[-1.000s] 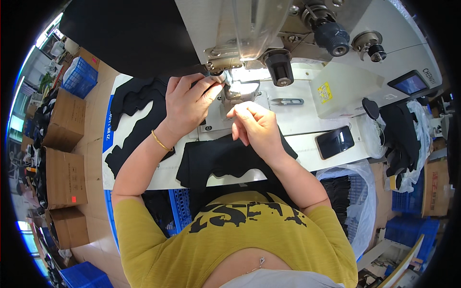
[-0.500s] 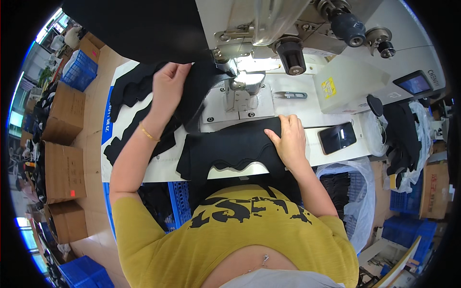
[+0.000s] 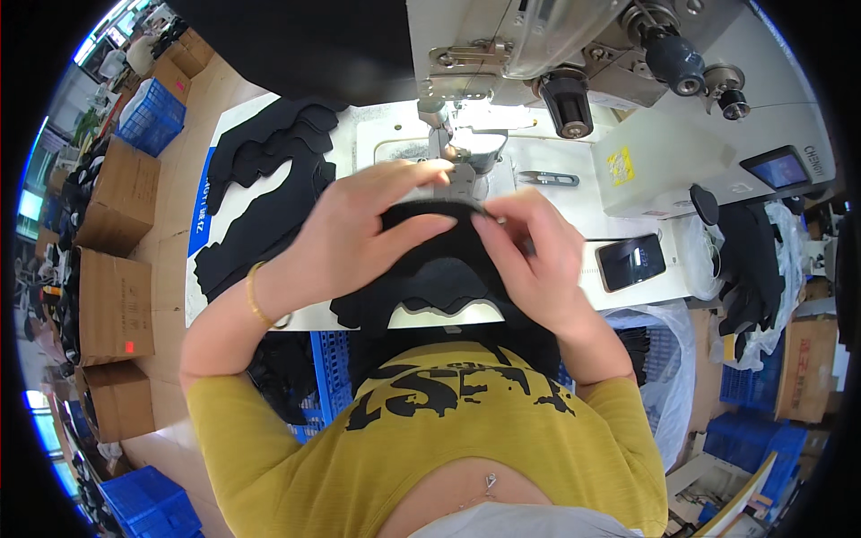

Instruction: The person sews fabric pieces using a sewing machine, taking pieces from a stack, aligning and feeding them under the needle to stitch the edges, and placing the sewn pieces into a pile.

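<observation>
A black cut fabric piece (image 3: 437,249) with a scalloped lower edge lies in front of the sewing machine's needle area (image 3: 459,184). My right hand (image 3: 538,255) pinches its raised upper edge between thumb and fingers. Over the fabric's left part reaches my left hand (image 3: 350,224), open. Its thumb rests along the cloth, while its fingers stretch beyond the upper edge with a gap between. The fabric beneath the left palm is hidden. More black fabric pieces (image 3: 260,224) with wavy edges are spread at the left of the white table (image 3: 309,316).
Thread snips (image 3: 549,179) and a phone (image 3: 630,262) lie on the table to the right. The machine head (image 3: 502,54) overhangs the far side. Blue crates (image 3: 334,377) stand below, one lined with clear plastic (image 3: 668,377). Cardboard boxes (image 3: 115,305) line the left floor.
My left hand has come from the far-left cloth by the machine down to the fabric in front. My right hand has shifted inward and lifted the fabric's upper edge.
</observation>
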The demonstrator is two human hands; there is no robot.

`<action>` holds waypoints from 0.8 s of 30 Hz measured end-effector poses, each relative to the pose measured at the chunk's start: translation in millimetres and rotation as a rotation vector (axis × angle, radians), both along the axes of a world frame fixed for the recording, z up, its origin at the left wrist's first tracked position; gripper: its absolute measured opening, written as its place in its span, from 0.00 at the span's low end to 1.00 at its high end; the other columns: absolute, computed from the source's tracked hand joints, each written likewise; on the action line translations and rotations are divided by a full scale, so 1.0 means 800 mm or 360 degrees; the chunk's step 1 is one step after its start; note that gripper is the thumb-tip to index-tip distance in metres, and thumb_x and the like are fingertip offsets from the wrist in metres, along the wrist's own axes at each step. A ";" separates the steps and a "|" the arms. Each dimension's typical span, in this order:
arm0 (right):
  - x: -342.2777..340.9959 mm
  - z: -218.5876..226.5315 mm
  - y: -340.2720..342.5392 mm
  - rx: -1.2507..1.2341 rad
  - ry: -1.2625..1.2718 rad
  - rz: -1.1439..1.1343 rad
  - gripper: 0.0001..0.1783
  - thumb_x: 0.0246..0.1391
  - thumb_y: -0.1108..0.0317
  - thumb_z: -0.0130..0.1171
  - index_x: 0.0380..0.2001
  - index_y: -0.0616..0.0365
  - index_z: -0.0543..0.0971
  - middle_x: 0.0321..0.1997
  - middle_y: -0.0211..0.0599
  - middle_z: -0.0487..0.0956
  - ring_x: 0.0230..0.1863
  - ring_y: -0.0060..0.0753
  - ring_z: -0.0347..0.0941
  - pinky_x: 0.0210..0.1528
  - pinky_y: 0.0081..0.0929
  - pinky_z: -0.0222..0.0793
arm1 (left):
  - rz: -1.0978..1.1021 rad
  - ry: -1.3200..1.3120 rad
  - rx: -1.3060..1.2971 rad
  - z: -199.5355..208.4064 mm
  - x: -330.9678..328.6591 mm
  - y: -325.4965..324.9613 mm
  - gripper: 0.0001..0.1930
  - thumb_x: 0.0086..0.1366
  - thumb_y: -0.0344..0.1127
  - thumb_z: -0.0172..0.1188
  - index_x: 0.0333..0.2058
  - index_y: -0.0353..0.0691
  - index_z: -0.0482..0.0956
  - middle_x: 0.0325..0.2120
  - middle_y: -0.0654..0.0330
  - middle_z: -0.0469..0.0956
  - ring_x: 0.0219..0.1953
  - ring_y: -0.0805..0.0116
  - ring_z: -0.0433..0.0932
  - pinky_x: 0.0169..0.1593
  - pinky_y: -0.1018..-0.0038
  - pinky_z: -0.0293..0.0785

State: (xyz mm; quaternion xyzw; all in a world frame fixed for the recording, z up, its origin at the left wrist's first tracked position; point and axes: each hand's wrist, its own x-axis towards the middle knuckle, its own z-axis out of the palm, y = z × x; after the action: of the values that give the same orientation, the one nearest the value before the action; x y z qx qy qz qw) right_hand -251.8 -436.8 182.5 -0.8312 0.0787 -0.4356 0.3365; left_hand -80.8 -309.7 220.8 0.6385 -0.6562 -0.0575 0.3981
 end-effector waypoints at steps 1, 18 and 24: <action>0.007 -0.001 0.004 -0.0010 -0.0003 0.0004 0.07 0.52 0.76 0.64 0.35 0.60 0.77 0.26 0.35 0.78 0.20 0.23 0.72 0.23 0.22 0.66 | 0.0004 -0.0003 -0.0010 0.003 0.002 -0.005 0.13 0.63 0.31 0.62 0.45 0.35 0.79 0.40 0.54 0.81 0.40 0.65 0.79 0.46 0.73 0.73; 0.050 -0.017 -0.009 0.1769 0.0224 0.0508 0.11 0.61 0.63 0.58 0.30 0.60 0.80 0.20 0.27 0.76 0.12 0.11 0.64 0.08 0.13 0.50 | 0.0456 0.0957 0.0573 -0.013 0.079 -0.078 0.12 0.59 0.35 0.66 0.37 0.34 0.84 0.36 0.61 0.81 0.37 0.78 0.76 0.44 0.82 0.72; 0.037 -0.017 -0.002 0.1569 0.0241 0.0586 0.13 0.64 0.65 0.52 0.31 0.63 0.79 0.21 0.30 0.78 0.13 0.13 0.66 0.15 0.13 0.57 | 0.0669 0.0512 0.0576 0.006 0.059 -0.074 0.08 0.55 0.33 0.69 0.26 0.38 0.77 0.22 0.66 0.74 0.28 0.73 0.71 0.35 0.74 0.67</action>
State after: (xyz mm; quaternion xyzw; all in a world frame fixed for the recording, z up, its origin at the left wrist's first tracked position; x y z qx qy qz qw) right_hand -221.9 -438.7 168.8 -0.6036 0.1509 -0.2196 0.7514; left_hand -33.7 -369.0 225.6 0.8032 -0.4175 -0.1899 0.3801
